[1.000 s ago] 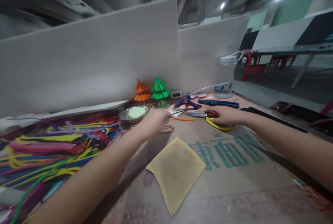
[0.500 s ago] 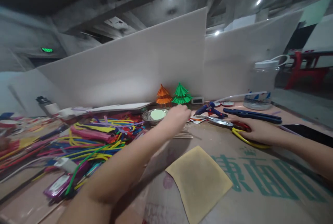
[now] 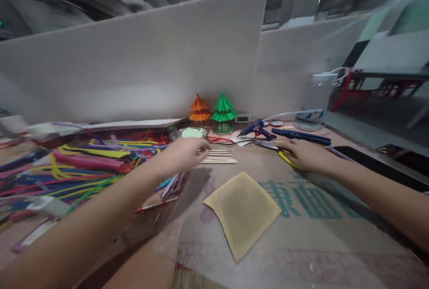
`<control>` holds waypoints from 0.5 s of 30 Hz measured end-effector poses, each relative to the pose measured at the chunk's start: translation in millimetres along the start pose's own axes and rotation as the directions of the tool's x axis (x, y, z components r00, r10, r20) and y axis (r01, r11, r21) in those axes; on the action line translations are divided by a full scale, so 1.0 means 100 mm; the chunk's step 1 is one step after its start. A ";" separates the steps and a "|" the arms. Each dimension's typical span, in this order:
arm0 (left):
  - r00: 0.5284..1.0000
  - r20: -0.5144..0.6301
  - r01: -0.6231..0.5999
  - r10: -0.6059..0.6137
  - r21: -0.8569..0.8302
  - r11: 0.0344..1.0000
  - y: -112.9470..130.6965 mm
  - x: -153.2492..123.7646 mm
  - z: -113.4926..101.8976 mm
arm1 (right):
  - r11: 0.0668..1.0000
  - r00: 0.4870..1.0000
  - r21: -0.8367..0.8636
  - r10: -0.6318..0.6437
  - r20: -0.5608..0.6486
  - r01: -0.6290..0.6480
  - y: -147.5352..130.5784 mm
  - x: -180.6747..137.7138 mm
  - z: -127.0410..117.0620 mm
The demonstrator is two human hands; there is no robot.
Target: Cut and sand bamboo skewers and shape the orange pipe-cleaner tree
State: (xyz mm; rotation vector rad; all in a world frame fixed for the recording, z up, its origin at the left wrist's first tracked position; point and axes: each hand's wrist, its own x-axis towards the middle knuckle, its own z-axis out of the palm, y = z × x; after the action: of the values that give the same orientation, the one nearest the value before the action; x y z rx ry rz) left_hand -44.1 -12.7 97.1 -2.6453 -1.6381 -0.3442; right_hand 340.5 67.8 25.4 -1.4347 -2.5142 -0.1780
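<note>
My left hand (image 3: 186, 158) hovers at the left ends of a row of thin wooden sticks (image 3: 219, 158), its fingers bent and apart, with nothing visible in them. My right hand (image 3: 303, 154) covers the handles of a pair of scissors (image 3: 285, 159). Their yellow grip shows under the fingers, and the blades point left along the table. Between my arms lies a square of tan sandpaper or stiff sheet (image 3: 243, 213), one corner toward me.
An orange paper tree (image 3: 200, 111) and a green one (image 3: 223, 112) stand behind a metal dish (image 3: 172, 134). A glue gun (image 3: 256, 129), a dark blue cutter (image 3: 300, 136) and a clear bottle (image 3: 311, 101) are right. Coloured pipe cleaners (image 3: 90, 177) heap left.
My left hand has moved left and nearer, from in front of the green tree to the sticks. My right hand stays on the scissors, which sit slightly further left. The view has shifted.
</note>
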 end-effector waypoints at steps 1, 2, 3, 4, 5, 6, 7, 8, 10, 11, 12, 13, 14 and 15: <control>0.998 0.034 -0.055 0.056 -0.034 0.998 0.18 -0.02 0.07 | 0.999 1.000 -0.032 0.001 0.009 0.000 -0.04 -0.01 -0.02; 0.993 0.056 -0.099 0.103 -0.063 0.993 0.35 -0.05 0.15 | 0.998 1.000 -0.055 -0.005 0.013 0.005 -0.06 -0.02 -0.02; 0.987 0.075 -0.136 0.143 -0.095 0.986 0.50 -0.08 0.23 | 0.998 1.000 -0.069 -0.011 0.011 0.012 -0.08 -0.02 -0.03; 0.975 0.122 -0.168 0.187 -0.149 0.974 0.62 -0.12 0.32 | 0.997 1.000 -0.069 -0.020 0.006 0.021 -0.08 -0.03 -0.02; 0.964 0.169 -0.173 0.204 -0.183 0.968 0.72 -0.15 0.41 | 0.998 1.000 -0.062 -0.031 0.002 0.031 -0.07 -0.04 -0.01; 0.959 0.190 -0.176 0.211 -0.185 0.967 0.79 -0.17 0.50 | 0.998 0.999 -0.050 -0.037 -0.005 0.036 -0.05 -0.04 0.01; 0.959 0.192 -0.173 0.208 -0.184 0.968 0.84 -0.19 0.59 | 0.999 0.999 -0.037 -0.041 -0.009 0.040 -0.03 -0.04 0.04; 0.963 0.183 -0.164 0.198 -0.187 0.969 0.86 -0.19 0.66 | 0.999 0.999 -0.026 -0.042 -0.012 0.042 -0.01 -0.04 0.06; 0.969 0.127 -0.184 0.214 -0.214 0.959 0.87 -0.16 0.77 | 0.999 0.999 -0.018 -0.034 -0.019 0.034 0.02 -0.03 0.10; 0.968 0.095 -0.207 0.234 -0.235 0.950 0.85 -0.12 0.79 | 0.999 0.999 -0.025 -0.025 -0.025 0.025 0.03 -0.03 0.11; 0.966 0.064 -0.229 0.251 -0.237 0.944 0.81 -0.08 0.80 | 0.999 0.999 -0.039 -0.016 -0.033 0.015 0.02 -0.02 0.11; 0.967 0.035 -0.240 0.254 -0.220 0.946 0.75 -0.03 0.79 | 0.998 0.999 -0.055 -0.006 -0.051 0.003 0.00 -0.02 0.11; 0.970 0.013 -0.236 0.243 -0.186 0.954 0.68 0.02 0.76 | 0.998 0.997 -0.063 -0.004 -0.076 -0.001 -0.04 -0.03 0.09; 0.977 -0.006 -0.210 0.211 -0.116 0.971 0.58 0.07 0.73 | 0.999 0.995 -0.050 -0.017 -0.101 0.012 -0.09 -0.03 0.06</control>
State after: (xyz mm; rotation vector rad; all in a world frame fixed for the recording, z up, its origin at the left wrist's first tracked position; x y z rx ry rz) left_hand 23.6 -23.7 33.7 -2.8735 -1.3592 -0.4382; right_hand 333.7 61.8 19.0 -1.3890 -2.4549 -0.3095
